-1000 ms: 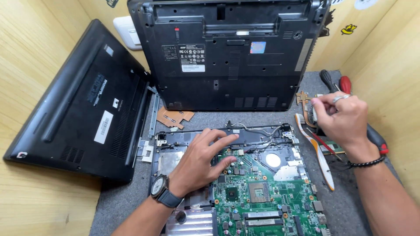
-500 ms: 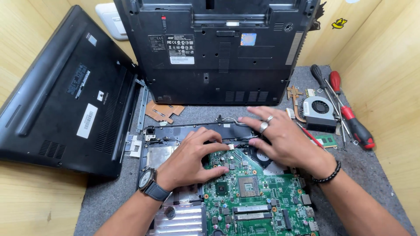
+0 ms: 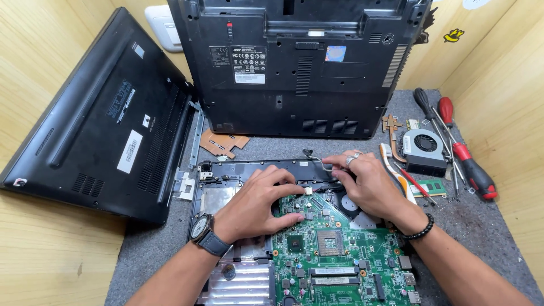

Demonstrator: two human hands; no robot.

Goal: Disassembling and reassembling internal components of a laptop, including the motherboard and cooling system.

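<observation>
My left hand (image 3: 252,207) lies flat on the green board (image 3: 334,255), fingers spread and gripping nothing, hiding the board's upper left corner. The board sits at lower centre, its bottom edge cut off by the frame, long axis running left to right. My right hand (image 3: 368,184) pinches a thin cable (image 3: 317,160) above the board's top edge; the cable's far end is hard to make out.
</observation>
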